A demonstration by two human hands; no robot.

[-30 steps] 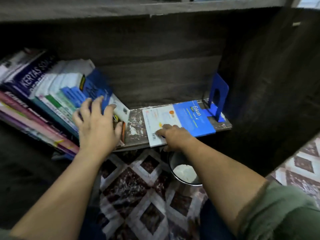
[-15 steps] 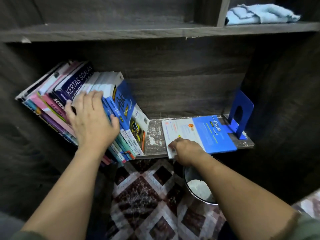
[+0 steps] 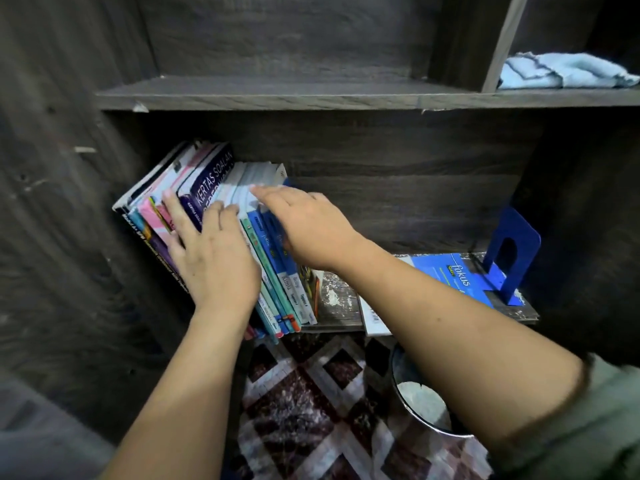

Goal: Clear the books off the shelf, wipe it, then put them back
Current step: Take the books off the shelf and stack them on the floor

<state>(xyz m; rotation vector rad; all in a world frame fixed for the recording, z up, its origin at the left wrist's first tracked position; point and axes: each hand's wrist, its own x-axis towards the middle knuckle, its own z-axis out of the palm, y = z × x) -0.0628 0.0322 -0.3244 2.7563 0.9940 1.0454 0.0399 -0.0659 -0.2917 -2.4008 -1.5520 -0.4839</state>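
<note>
Both our hands lie flat on the leaning books (image 3: 221, 216) at nine o'clock on the shelf (image 3: 337, 306): left hand (image 3: 211, 258) open, right hand (image 3: 304, 223) open. One blue book (image 3: 446, 275) lies at three o'clock, touching the bookend (image 3: 512, 251).

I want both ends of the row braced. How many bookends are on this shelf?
1: a blue bookend stands at the shelf's right end, on the flat "fokus" book. Another could be hidden behind the leaning books.
</note>
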